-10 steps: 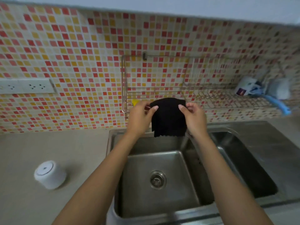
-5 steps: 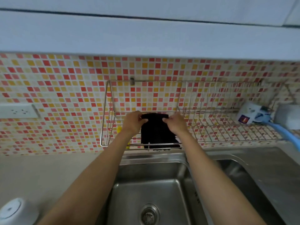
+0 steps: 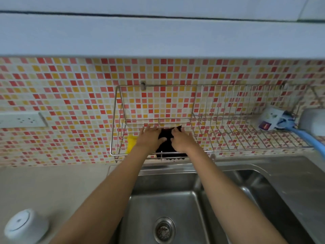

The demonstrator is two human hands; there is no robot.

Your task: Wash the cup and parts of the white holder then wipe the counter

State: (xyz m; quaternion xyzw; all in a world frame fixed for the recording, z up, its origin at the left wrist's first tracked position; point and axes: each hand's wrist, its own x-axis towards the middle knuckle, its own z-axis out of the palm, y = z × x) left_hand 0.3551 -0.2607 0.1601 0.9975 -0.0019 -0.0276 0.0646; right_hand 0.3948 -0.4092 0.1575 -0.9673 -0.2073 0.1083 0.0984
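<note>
In the head view, my 2 hands are both up on the wire rack (image 3: 228, 138) above the sink (image 3: 167, 208). The left hand (image 3: 149, 138) and right hand (image 3: 181, 140) lie flat, fingers spread, palms pressing on the black cloth (image 3: 166, 138) that sits between and under them. Neither hand pinches it; both rest on top. The cloth's front edge hangs over the rack's front rail, just below my wrists, and dangles toward the sink.

Just left of the left hand a yellow sponge (image 3: 131, 144) sits in the rack, close but apart from the cloth. Far right of the right hand a white bottle (image 3: 269, 120) and a blue brush (image 3: 309, 140) rest at the rack's end. Well below and left of the grip, the white cup (image 3: 26, 226) stands upside down on the counter (image 3: 52, 187).

I judge the cloth soft, limp and light, likely damp, so it will sag through the wires and slide if left lopsided. The best hold would be a pinch at 2 top corners, or a bunch at the middle. The counter wipe looks done or nearly so, with the cloth being laid to dry.
</note>
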